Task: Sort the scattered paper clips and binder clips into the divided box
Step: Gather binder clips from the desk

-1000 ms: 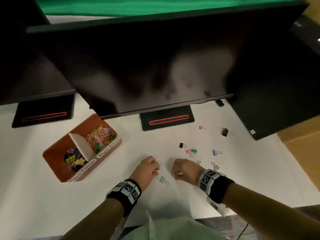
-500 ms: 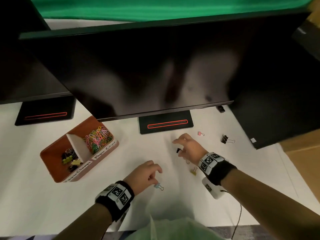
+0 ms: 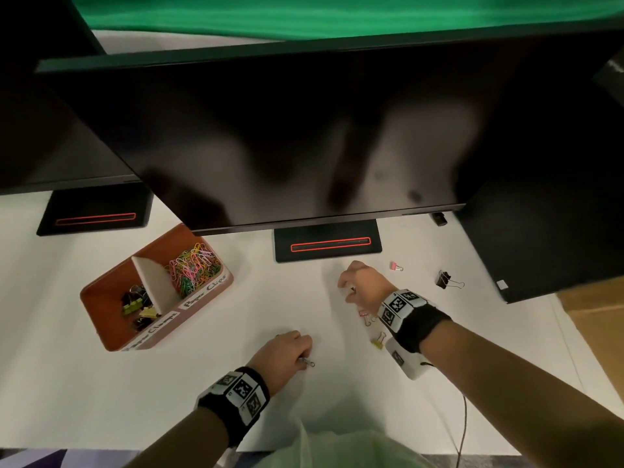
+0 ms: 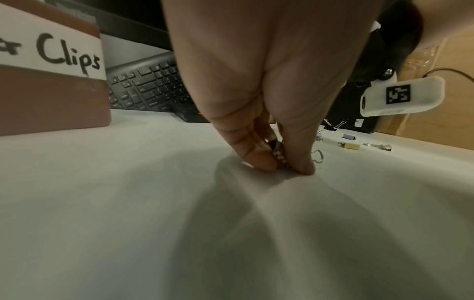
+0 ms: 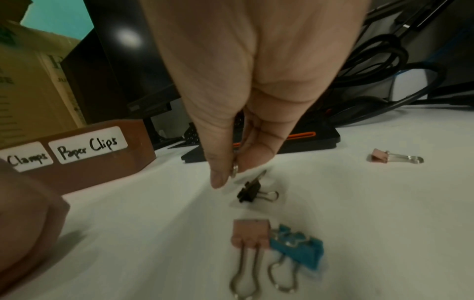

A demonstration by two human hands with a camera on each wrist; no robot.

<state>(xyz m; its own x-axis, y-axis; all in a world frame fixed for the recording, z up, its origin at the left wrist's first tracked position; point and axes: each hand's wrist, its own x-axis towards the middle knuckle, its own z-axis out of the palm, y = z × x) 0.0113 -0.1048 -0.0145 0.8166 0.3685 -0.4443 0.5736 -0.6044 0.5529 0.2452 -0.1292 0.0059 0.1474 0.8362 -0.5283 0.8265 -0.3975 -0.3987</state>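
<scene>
The brown divided box (image 3: 111, 336) sits at the left, with coloured paper clips (image 3: 194, 265) in its far compartment and binder clips (image 3: 138, 307) in the near one. My left hand (image 3: 287, 352) pinches a small binder clip (image 4: 279, 156) against the table between thumb and forefinger; its wire handle (image 3: 309, 363) sticks out. My right hand (image 3: 358, 285) hovers with its fingertips just above a small black binder clip (image 5: 247, 192) and pinches a silvery wire loop (image 5: 234, 168). Which clip that loop belongs to is unclear. A pink clip (image 5: 250, 235) and a blue clip (image 5: 300, 249) lie under the wrist.
More clips lie to the right: a pink one (image 3: 396, 266), a larger black one (image 3: 444, 280) and a yellow one (image 3: 379, 342). Monitors overhang the table, with a stand base (image 3: 327, 244) behind my right hand. A keyboard (image 4: 146, 89) lies behind the box. A cardboard box (image 3: 597, 315) stands at the right.
My right hand has moved away from the left hand, forward to the small black clip. My left hand has dropped onto the pale blue clip and pinched it.
</scene>
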